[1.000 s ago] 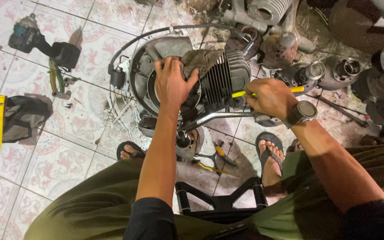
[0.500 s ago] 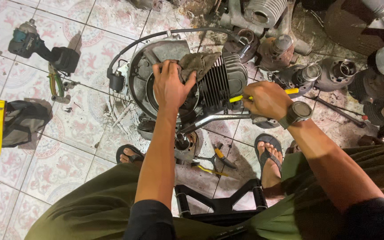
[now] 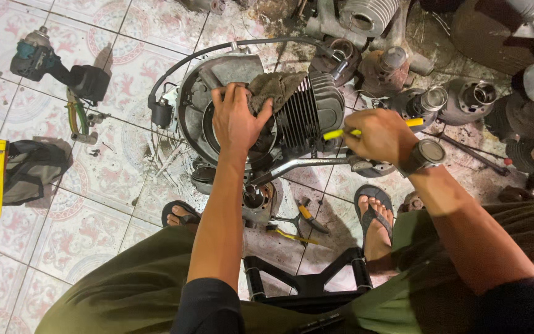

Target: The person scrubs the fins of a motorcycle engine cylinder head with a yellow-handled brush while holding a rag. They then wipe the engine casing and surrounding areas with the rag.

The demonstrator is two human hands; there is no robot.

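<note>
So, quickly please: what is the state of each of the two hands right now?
Left hand: open, fingers spread, pressing on the engine beside the rag.
Right hand: closed around a yellow-handled tool.

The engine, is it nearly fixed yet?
Not nearly, by the look of it. The engine sits on the floor with loose parts all around. Left hand steadies it beside a rag; right hand grips a yellow tool at the cylinder. Pliers lie unused.

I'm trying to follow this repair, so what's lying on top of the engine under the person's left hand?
A dirty brown rag is draped over the engine, beside the finned cylinder. The left hand presses on the rag's edge and the round casing. What lies beneath the rag and palm is covered.
</note>
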